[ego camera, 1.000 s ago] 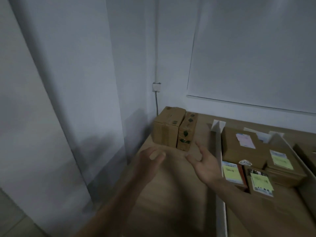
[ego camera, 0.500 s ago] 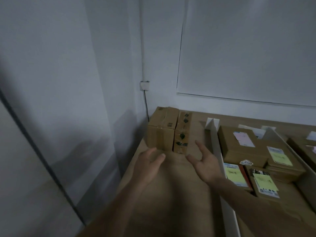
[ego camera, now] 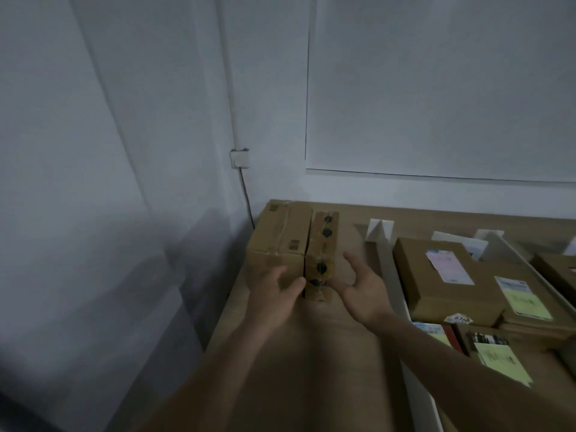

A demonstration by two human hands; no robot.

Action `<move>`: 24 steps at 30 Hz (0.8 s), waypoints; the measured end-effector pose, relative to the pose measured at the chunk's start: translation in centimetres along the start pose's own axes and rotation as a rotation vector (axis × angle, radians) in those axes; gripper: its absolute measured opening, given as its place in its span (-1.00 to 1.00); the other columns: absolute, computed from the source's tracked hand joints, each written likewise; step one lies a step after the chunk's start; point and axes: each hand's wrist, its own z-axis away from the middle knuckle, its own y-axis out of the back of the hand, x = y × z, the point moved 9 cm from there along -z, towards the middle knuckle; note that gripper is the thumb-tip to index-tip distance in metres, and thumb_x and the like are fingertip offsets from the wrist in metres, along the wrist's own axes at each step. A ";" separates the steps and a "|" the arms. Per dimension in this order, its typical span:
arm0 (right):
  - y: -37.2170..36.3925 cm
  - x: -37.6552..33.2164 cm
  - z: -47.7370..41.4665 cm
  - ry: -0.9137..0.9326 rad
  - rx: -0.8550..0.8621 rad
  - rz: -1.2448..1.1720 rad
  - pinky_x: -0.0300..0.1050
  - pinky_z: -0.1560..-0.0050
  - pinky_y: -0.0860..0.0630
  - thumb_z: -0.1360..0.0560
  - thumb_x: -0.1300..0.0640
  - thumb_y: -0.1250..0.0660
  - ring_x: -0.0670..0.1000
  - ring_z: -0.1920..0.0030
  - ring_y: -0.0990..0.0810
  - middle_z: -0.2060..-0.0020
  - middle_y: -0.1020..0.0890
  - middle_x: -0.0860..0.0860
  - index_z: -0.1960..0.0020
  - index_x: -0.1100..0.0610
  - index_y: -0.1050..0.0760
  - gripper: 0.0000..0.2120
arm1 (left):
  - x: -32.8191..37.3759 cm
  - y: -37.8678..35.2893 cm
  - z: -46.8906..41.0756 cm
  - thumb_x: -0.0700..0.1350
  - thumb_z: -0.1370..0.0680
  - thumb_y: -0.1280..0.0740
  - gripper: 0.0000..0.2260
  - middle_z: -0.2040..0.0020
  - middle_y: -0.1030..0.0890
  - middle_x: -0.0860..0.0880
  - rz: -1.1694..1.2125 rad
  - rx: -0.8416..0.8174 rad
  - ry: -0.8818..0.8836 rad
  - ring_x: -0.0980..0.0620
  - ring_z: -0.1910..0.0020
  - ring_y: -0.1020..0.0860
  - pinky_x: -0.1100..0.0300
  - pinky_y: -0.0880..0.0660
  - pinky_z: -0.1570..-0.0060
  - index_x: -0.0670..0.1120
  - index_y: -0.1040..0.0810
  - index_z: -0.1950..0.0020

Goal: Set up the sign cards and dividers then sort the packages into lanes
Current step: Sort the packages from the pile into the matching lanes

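Two cardboard boxes stand side by side at the table's far left corner: a wider box [ego camera: 282,232] and a narrow box [ego camera: 323,244] with dark round marks. My left hand [ego camera: 274,296] is at the front face of the wider box, fingers relaxed, seemingly touching it. Just right of the narrow box's front, my right hand [ego camera: 358,291] is spread open with nothing in it. A white divider [ego camera: 391,282] runs along the table to the right. A white folded sign card [ego camera: 379,229] stands at the divider's far end.
Right of the divider lie several flat brown packages [ego camera: 442,275] with pink and yellow labels. A second white divider [ego camera: 514,260] slants further right. The wooden table [ego camera: 311,369] meets white walls at left and back. A wall socket [ego camera: 240,158] hangs above the corner.
Both hands have reached forward to the two boxes. The left hand now covers the wider box's front. The view moved closer.
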 end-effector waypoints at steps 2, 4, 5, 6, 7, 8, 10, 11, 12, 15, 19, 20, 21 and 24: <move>-0.5 0.3 -1.5 -0.012 -0.008 0.038 -0.10 -0.22 -0.37 -0.56 -0.06 -0.40 0.09 -0.38 -0.46 -0.42 -0.48 0.01 -0.52 0.00 -0.34 -0.42 | 0.6 -0.7 -2.1 0.13 -0.60 -0.32 -0.49 -0.46 -0.42 0.03 -0.085 -0.014 -0.027 0.02 -0.43 -0.39 0.20 -0.31 -0.26 -0.01 -0.38 -0.52; -1.4 1.3 -3.3 -0.049 -0.021 0.085 -0.05 -0.29 -0.39 -0.55 -0.09 -0.40 0.11 -0.40 -0.44 -0.43 -0.45 0.03 -0.54 -0.02 -0.33 -0.39 | 0.9 -1.7 -4.9 0.12 -0.58 -0.33 -0.54 -0.42 -0.44 0.05 -0.173 -0.032 -0.082 0.01 -0.40 -0.42 0.16 -0.36 -0.27 0.01 -0.43 -0.46; -1.8 1.8 -4.1 -0.074 -0.028 0.105 -0.02 -0.33 -0.38 -0.54 -0.11 -0.39 0.13 -0.42 -0.41 -0.45 -0.42 0.04 -0.55 -0.03 -0.31 -0.38 | 0.9 -2.5 -6.4 0.12 -0.58 -0.33 -0.56 -0.40 -0.45 0.06 -0.219 -0.054 -0.108 0.00 -0.39 -0.42 0.14 -0.38 -0.27 0.03 -0.44 -0.43; -2.3 2.4 -4.9 -0.098 -0.037 0.119 0.00 -0.37 -0.36 -0.54 -0.13 -0.39 0.13 -0.46 -0.38 -0.48 -0.39 0.04 -0.55 -0.05 -0.29 -0.36 | 0.7 -3.2 -7.9 0.13 -0.57 -0.33 -0.57 -0.41 -0.43 0.06 -0.277 -0.078 -0.127 -0.01 -0.40 -0.40 0.12 -0.39 -0.28 0.04 -0.44 -0.41; -2.9 3.0 -5.6 -0.117 -0.047 0.134 0.01 -0.41 -0.33 -0.54 -0.16 -0.38 0.13 -0.51 -0.32 -0.52 -0.35 0.04 -0.56 -0.07 -0.27 -0.35 | 0.4 -4.0 -9.2 0.15 -0.56 -0.31 -0.55 -0.44 -0.40 0.05 -0.349 -0.105 -0.142 -0.03 -0.44 -0.35 0.07 -0.39 -0.33 0.03 -0.42 -0.42; -3.4 3.4 -6.4 -0.134 -0.059 0.152 0.03 -0.45 -0.30 -0.54 -0.19 -0.37 0.11 -0.55 -0.25 -0.55 -0.31 0.05 -0.57 -0.09 -0.25 -0.34 | 0.1 -4.8 -10.6 0.18 -0.56 -0.30 -0.50 -0.49 -0.34 0.04 -0.432 -0.132 -0.158 -0.07 -0.50 -0.27 -0.01 -0.36 -0.39 0.03 -0.38 -0.45; -4.3 4.2 -7.8 -0.169 -0.080 0.187 0.04 -0.47 -0.27 -0.53 -0.21 -0.36 0.10 -0.58 -0.18 -0.59 -0.23 0.05 -0.58 -0.11 -0.22 -0.32 | -0.4 -6.3 -13.1 0.24 -0.53 -0.27 -0.41 -0.56 -0.22 0.04 -0.589 -0.181 -0.195 -0.14 -0.57 -0.11 -0.17 -0.27 -0.46 0.04 -0.30 -0.52; -4.7 4.5 -8.5 -0.185 -0.087 0.193 0.03 -0.46 -0.28 -0.53 -0.20 -0.36 0.11 -0.57 -0.20 -0.59 -0.22 0.04 -0.57 -0.12 -0.22 -0.33 | -0.7 -7.0 -14.3 0.24 -0.53 -0.26 -0.38 -0.57 -0.18 0.03 -0.643 -0.209 -0.213 -0.17 -0.58 -0.07 -0.21 -0.24 -0.46 0.05 -0.27 -0.53; -5.1 4.9 -9.2 -0.201 -0.096 0.195 0.03 -0.45 -0.29 -0.53 -0.18 -0.36 0.12 -0.57 -0.21 -0.58 -0.23 0.04 -0.57 -0.12 -0.22 -0.33 | -1.0 -7.8 -15.3 0.24 -0.53 -0.26 -0.37 -0.59 -0.15 0.02 -0.680 -0.240 -0.228 -0.19 -0.58 -0.05 -0.24 -0.21 -0.47 0.04 -0.25 -0.54; -6.3 6.0 -11.4 -0.222 -0.120 0.222 0.04 -0.47 -0.27 -0.52 -0.10 -0.37 0.11 -0.59 -0.14 -0.57 -0.27 0.04 -0.57 -0.13 -0.22 -0.33 | -1.4 -9.8 -17.5 0.21 -0.54 -0.28 -0.32 -0.62 -0.06 0.00 -0.753 -0.315 -0.259 -0.21 -0.60 0.01 -0.28 -0.11 -0.50 0.04 -0.14 -0.59; -7.2 7.0 -13.8 -0.232 -0.131 0.227 0.04 -0.49 -0.25 -0.50 -0.04 -0.34 0.10 -0.59 -0.13 -0.51 -0.37 0.00 -0.55 -0.19 -0.22 -0.34 | -1.8 -11.6 -19.5 0.20 -0.56 -0.29 -0.28 -0.64 0.03 -0.02 -0.823 -0.389 -0.281 -0.25 -0.60 0.16 -0.32 0.02 -0.52 0.01 -0.08 -0.62; -7.4 7.3 -14.3 -0.236 -0.140 0.221 0.04 -0.50 -0.24 -0.50 -0.01 -0.33 0.09 -0.61 -0.10 -0.52 -0.36 0.01 -0.56 -0.18 -0.21 -0.34 | -2.0 -12.0 -19.9 0.21 -0.56 -0.29 -0.28 -0.64 0.02 -0.03 -0.830 -0.410 -0.285 -0.25 -0.60 0.16 -0.32 0.02 -0.52 0.00 -0.08 -0.62; -7.7 7.4 -14.6 -0.242 -0.152 0.221 0.03 -0.51 -0.23 -0.51 0.03 -0.32 0.09 -0.61 -0.08 -0.53 -0.36 0.02 -0.57 -0.16 -0.20 -0.33 | -2.3 -12.4 -20.3 0.21 -0.56 -0.30 -0.27 -0.64 0.01 -0.03 -0.837 -0.431 -0.287 -0.25 -0.60 0.16 -0.32 0.01 -0.52 0.00 -0.07 -0.62; -8.6 8.1 -15.5 -0.263 -0.194 0.219 -0.02 -0.50 -0.26 -0.51 0.03 -0.29 0.10 -0.60 -0.14 -0.53 -0.34 0.04 -0.58 -0.16 -0.20 -0.33 | -3.0 -13.4 -21.0 0.20 -0.55 -0.30 -0.25 -0.64 0.00 -0.04 -0.872 -0.471 -0.289 -0.27 -0.60 0.14 -0.34 0.02 -0.51 0.02 -0.04 -0.62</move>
